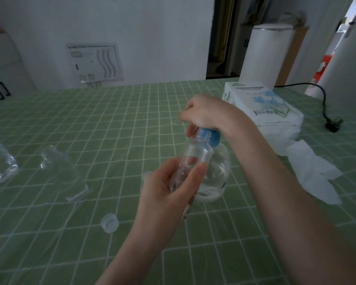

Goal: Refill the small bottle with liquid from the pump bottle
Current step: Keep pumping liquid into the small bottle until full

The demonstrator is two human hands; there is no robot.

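Left hand (169,188) gripping small bottle (191,161), right hand (204,114) pressing pump bottle (216,173)

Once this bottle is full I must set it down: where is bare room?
Bare: the front-left patch nearer than the cap, and the far stretch left of the tissue pack. Crowded: around the pump bottle and the loose tissue.

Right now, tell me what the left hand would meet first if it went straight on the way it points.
Probably the blue pump head of the pump bottle: the left hand tilts the small bottle up toward it, beneath the right hand. The mouth may already touch it; depth unclear.
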